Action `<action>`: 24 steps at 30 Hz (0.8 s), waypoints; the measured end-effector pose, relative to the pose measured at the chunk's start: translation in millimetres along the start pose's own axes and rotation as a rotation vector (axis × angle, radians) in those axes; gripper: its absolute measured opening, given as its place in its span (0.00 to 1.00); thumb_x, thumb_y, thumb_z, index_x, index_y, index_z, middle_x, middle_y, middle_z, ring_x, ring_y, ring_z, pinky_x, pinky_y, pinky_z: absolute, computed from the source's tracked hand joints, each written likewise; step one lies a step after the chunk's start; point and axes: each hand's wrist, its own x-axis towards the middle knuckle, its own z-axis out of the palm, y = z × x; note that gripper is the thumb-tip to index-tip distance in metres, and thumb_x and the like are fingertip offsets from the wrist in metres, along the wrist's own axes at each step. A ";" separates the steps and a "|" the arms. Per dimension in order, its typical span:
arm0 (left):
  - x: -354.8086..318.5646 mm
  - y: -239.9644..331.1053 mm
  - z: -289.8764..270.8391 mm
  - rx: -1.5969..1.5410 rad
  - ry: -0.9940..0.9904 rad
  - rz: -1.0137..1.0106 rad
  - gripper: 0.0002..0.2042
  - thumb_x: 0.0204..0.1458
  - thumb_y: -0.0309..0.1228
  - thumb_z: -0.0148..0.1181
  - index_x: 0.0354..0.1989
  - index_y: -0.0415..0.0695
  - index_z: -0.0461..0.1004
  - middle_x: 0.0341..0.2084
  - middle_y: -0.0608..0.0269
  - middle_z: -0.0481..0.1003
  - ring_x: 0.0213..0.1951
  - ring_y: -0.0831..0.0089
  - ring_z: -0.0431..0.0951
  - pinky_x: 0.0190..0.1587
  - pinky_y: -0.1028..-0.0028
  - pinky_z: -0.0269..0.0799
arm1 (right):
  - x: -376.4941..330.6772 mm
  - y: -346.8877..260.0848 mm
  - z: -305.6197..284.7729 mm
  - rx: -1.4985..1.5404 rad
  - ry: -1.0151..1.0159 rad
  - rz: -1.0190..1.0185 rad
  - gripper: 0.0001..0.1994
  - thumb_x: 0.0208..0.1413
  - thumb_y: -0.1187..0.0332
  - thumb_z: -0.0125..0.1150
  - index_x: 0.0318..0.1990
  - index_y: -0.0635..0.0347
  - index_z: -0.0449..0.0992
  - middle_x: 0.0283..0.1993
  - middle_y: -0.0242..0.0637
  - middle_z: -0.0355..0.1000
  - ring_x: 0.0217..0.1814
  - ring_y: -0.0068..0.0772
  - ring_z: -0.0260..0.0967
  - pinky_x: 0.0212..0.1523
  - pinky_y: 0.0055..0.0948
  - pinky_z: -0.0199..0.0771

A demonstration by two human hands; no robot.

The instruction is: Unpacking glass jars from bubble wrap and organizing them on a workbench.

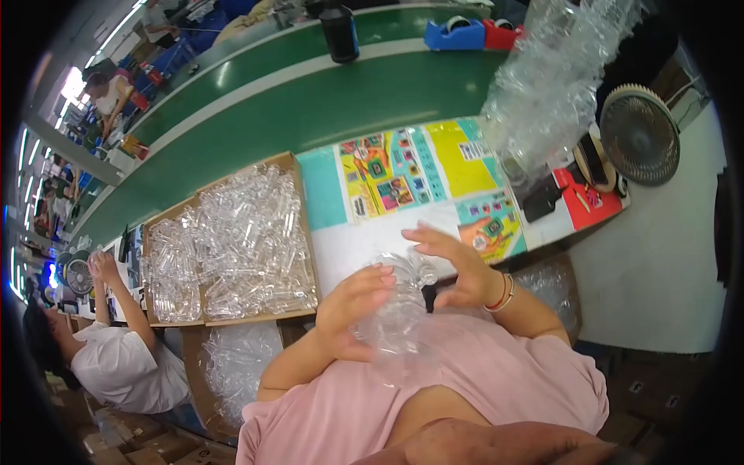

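In front of my chest, my left hand (355,308) is wrapped round a clear, ribbed plastic piece (399,322), perhaps several nested together; its exact kind I cannot make out. My right hand (459,267) is just to the right of its upper end, fingers spread and thumb apart, with nothing plainly gripped. Beyond my hands lies a work surface covered with colourful printed sheets (387,178). To the left, a shallow cardboard box (308,256) is heaped with small clear plastic parts (252,232).
A tall bundle of clear plastic (542,85) stands at the far right, beside a round fan (639,133). Behind runs a green conveyor belt (418,89) with a black bottle (339,35) and tape dispensers (457,35). A co-worker (128,364) sits at the left.
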 end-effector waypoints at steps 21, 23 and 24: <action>-80.4 -15.0 -30.4 0.308 0.450 -0.613 0.14 0.42 0.24 0.58 0.41 0.39 0.72 0.43 0.52 0.73 0.49 0.52 0.70 0.56 0.55 0.61 | 223.3 318.2 119.9 0.495 0.124 0.777 0.15 0.59 0.63 0.48 0.35 0.70 0.71 0.26 0.46 0.73 0.27 0.37 0.75 0.28 0.34 0.79; -88.5 -13.0 -30.8 0.273 0.474 -0.620 0.14 0.42 0.23 0.58 0.40 0.38 0.72 0.43 0.52 0.73 0.49 0.52 0.71 0.55 0.56 0.62 | 249.3 310.7 170.9 0.762 0.272 0.989 0.21 0.62 0.56 0.46 0.46 0.71 0.67 0.29 0.52 0.71 0.27 0.44 0.74 0.29 0.37 0.79; -89.4 -13.5 -33.2 0.259 0.457 -0.628 0.14 0.42 0.23 0.57 0.40 0.38 0.72 0.42 0.51 0.73 0.48 0.51 0.71 0.55 0.56 0.62 | 253.5 322.0 176.6 0.854 0.260 1.015 0.23 0.62 0.55 0.46 0.50 0.71 0.63 0.33 0.52 0.71 0.30 0.43 0.74 0.30 0.36 0.79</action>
